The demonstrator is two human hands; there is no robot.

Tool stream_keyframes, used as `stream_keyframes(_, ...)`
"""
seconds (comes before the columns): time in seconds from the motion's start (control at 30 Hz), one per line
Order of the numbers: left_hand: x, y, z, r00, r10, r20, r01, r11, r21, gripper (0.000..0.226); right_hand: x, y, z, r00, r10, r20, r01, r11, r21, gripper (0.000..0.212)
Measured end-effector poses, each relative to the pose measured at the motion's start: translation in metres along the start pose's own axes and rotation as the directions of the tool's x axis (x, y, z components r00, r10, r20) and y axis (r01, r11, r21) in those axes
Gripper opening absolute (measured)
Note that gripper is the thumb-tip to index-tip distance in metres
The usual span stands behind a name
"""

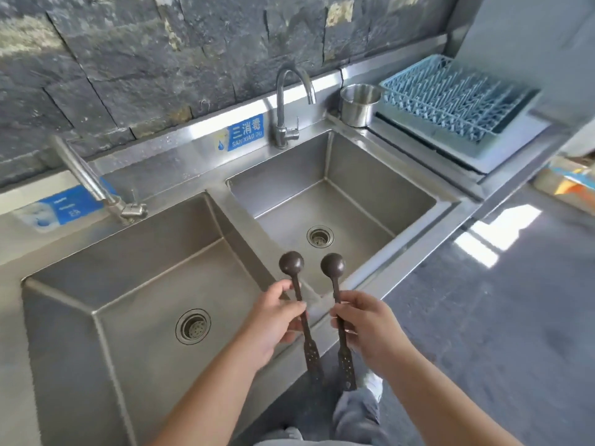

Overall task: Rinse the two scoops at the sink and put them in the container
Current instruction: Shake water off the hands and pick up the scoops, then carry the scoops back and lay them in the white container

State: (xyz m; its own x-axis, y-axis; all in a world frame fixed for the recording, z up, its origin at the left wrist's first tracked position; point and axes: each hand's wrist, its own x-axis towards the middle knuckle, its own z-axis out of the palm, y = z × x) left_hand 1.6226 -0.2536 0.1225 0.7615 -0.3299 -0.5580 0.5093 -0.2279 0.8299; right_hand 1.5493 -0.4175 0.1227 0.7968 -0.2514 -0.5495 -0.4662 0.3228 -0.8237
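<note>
**Two scoops in hand, taps dry**

I take the right basin (380,175) as my landmark. My left hand (273,323) has its fingers and thumb curled round the stem of the left scoop (291,263), and my right hand (370,326) pinches the stem of the right scoop (333,263) the same way. Both dark round bowls hang over the near-left corner of that basin, side by side and apart, handles pointing back toward me. The container (359,104), a plain steel cup, stands just beyond the basin's far right corner, beside the blue rack (450,98). The gooseneck tap (291,104) rises behind the basin's back edge; I see no water running.

What could go wrong, as I judge it: both hands are full, so turning the tap means freeing one, and a thin stem held by fingertips may twist or slip once wet. A dropped scoop would clatter onto the steel, perhaps toward the drain (319,236).

The scoops look matte and brownish, with ball-like bowls, slim stems and flat perforated handle ends. The basin is brushed steel, smooth and sloped.
</note>
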Motion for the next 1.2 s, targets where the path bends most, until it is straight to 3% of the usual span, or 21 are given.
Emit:
stream_keyframes(0.2, -0.018, 0.001, 0.06, 0.965, 0.029, 0.259, -0.071, 0.986, 0.152, 0.031, -0.057, 0.024, -0.049, 0.979, -0.038, -0.198, 0.072, 0.984, 0.165, 0.019)
stream_keyframes(0.43, -0.048, -0.003, 0.154, 0.878, 0.004, 0.479, -0.184, 0.926, 0.329, 0.026, -0.123, 0.049, -0.12, 0.912, -0.076, -0.403, 0.203, 0.938, 0.282, 0.016)
stream_keyframes(0.7, -0.113, -0.042, 0.291, 0.72, -0.104, 0.686, -0.27, 0.869, 0.416, 0.025, -0.228, 0.101, -0.228, 0.771, -0.015, -0.636, 0.313, 0.879, 0.359, 0.015)
stream_keyframes(0.93, -0.192, -0.105, 0.41, 0.578, -0.241, 0.78, -0.305, 0.822, 0.481, 0.025, -0.338, 0.162, -0.311, 0.63, 0.059, -0.774, 0.406, 0.825, 0.393, 0.014)
stream_keyframes(1.2, -0.283, -0.179, 0.526, 0.359, -0.423, 0.832, -0.365, 0.757, 0.542, 0.03, -0.458, 0.232, -0.371, 0.4, 0.234, -0.886, 0.541, 0.721, 0.434, 0.016)
